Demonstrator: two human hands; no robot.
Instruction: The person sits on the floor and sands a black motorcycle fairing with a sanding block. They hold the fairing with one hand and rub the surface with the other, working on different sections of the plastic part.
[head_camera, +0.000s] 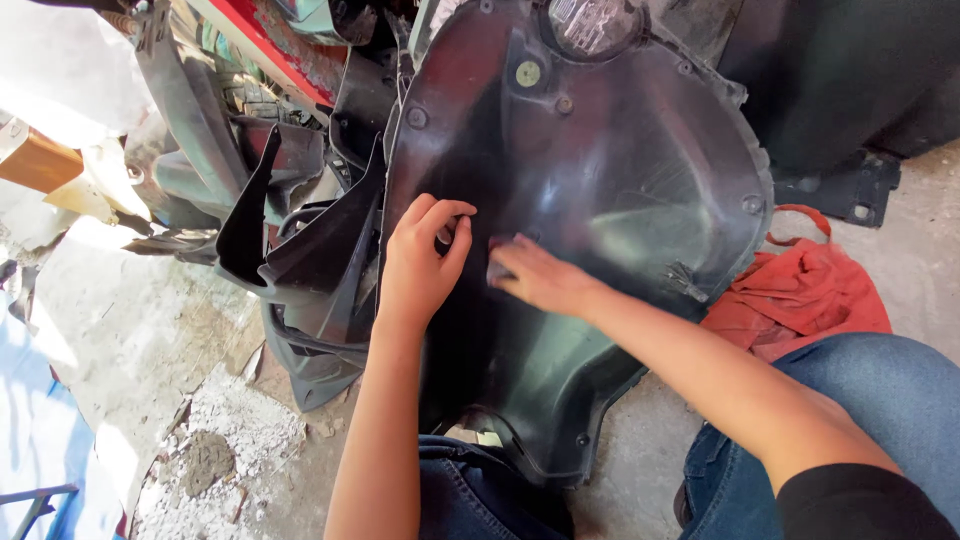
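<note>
**Fingers at the centre of a black plastic body panel**

Fingers (452, 215) of the left hand (420, 262) are curled inward, thumb and forefinger bent towards each other just left of frame centre; whether they pinch something small cannot be told, as the tips hide the spot. This hand rests against the large, glossy black moulded plastic body panel (620, 170), which fills the middle and upper centre of the frame and stands tilted, its lower edge near the person's knees at the bottom centre.

Right hand (540, 280) lies flat on the same panel, just right of the left hand, fingers pressed together and pointing left. Their tips touch a small dark part on the panel surface; its nature is too blurred to tell. The two hands are near each other but apart.

Round fastener heads dot the panel, including a pale yellow-green disc (528, 73) at the upper centre.

Surroundings: a stack of smaller black plastic fairing pieces (300, 250) stands just left of the panel, touching its edge. A crumpled red-orange cloth (810, 295) lies on the grey concrete floor (920, 230) at the right, just beside the panel's right rim. Blue denim trouser legs (880, 400) occupy the lower right. Pale rubble and dust (230, 450) lie at the lower left.
</note>
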